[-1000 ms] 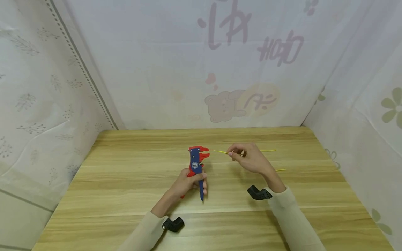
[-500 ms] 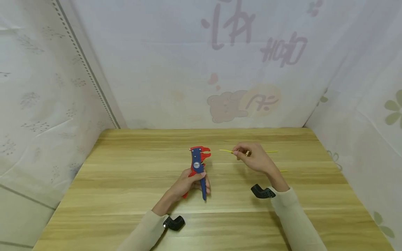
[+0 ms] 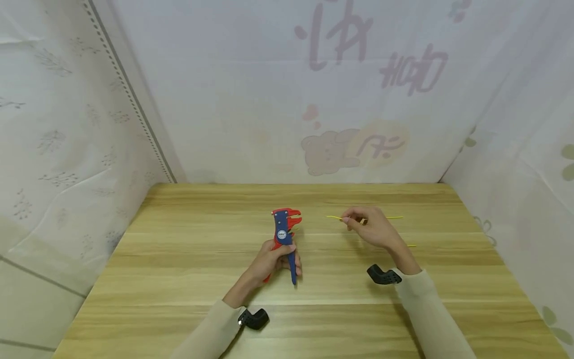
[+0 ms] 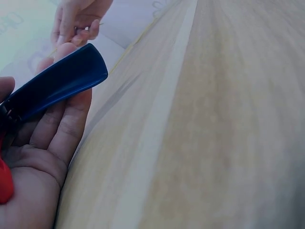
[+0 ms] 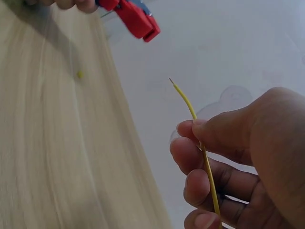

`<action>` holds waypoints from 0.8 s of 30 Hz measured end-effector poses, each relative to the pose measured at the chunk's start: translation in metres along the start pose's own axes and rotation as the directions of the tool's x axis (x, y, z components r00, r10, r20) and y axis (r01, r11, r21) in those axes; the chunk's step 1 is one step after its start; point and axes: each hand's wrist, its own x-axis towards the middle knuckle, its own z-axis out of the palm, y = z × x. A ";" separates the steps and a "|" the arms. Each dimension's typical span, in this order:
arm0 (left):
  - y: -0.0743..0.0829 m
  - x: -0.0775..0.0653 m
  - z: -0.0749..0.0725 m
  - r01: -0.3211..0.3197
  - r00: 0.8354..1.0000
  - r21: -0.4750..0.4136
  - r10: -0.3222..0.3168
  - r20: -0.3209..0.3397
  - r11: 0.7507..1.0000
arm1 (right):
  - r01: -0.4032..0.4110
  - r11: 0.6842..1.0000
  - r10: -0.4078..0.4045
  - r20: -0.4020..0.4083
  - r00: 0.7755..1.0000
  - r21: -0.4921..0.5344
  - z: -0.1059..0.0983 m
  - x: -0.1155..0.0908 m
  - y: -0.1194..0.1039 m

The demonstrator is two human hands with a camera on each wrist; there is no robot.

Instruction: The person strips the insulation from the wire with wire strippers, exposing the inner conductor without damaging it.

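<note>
My left hand [image 3: 273, 262] holds a wire stripper [image 3: 283, 229] with a blue and red body, thumb across the blue handle [image 4: 57, 81]. The red jaws at its head point right and stand apart, with no wire between them. In my right hand [image 3: 369, 227], thumb and fingertips pinch a yellow wire [image 5: 208, 167]. A short bare metal tip [image 5: 171, 80] shows at the wire's front end, which points toward the stripper with a gap between them. Behind the right hand, the wire's tail [image 3: 395, 217] sticks out to the right.
Another yellow wire [image 3: 412, 246] lies on the wooden table [image 3: 202, 279], partly hidden by the right wrist. A tiny yellow scrap [image 5: 80, 74] rests on the tabletop near the stripper. Printed cloth walls [image 3: 242, 124] stand behind and at both sides.
The right hand has drawn the yellow wire rightward, widening the gap to the stripper's jaws. The left hand and stripper stay nearly in place; the head view has turned slightly.
</note>
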 end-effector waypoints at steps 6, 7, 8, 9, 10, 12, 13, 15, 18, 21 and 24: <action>0.001 -0.001 0.000 0.026 1.000 0.005 -0.026 -0.002 1.000 | -0.028 1.000 0.028 -0.013 1.000 -0.008 -0.003 -0.004 0.017; 0.001 0.000 0.000 0.030 1.000 0.005 -0.030 -0.001 1.000 | -0.036 0.999 0.036 -0.020 0.999 -0.014 -0.004 -0.005 0.021; 0.000 0.000 0.000 0.032 0.999 0.005 -0.032 -0.001 0.999 | -0.046 0.999 0.046 -0.026 0.999 -0.021 -0.005 -0.006 0.024; 0.000 0.001 -0.001 0.032 0.999 0.004 -0.032 0.001 0.999 | -0.057 0.998 0.057 -0.032 0.998 -0.029 -0.006 -0.007 0.027; 0.000 0.001 -0.001 0.032 0.999 0.002 -0.032 0.001 0.999 | -0.066 0.997 0.065 -0.035 0.997 -0.035 -0.007 -0.008 0.030; -0.001 0.002 -0.001 0.030 1.000 -0.002 -0.030 0.001 1.000 | -0.083 0.995 0.082 -0.039 0.996 -0.047 -0.009 -0.010 0.036; -0.001 0.002 -0.001 0.029 1.000 -0.003 -0.029 0.001 1.000 | -0.091 0.994 0.089 -0.040 0.995 -0.052 -0.010 -0.012 0.038; -0.001 0.002 -0.001 0.033 0.999 -0.005 -0.033 0.002 0.999 | -0.102 0.993 0.099 -0.043 0.994 -0.063 -0.011 -0.015 0.043; -0.001 0.002 -0.002 0.043 0.999 -0.007 -0.043 0.002 0.999 | -0.118 0.990 0.115 -0.043 0.992 -0.075 -0.014 -0.020 0.050; -0.001 0.002 -0.003 0.053 0.999 -0.007 -0.053 0.000 0.999 | -0.133 0.988 0.130 -0.038 0.991 -0.083 -0.016 -0.024 0.054; -0.001 0.002 -0.003 0.056 0.998 -0.006 -0.056 -0.003 0.998 | -0.140 0.986 0.138 -0.036 0.990 -0.086 -0.019 -0.027 0.057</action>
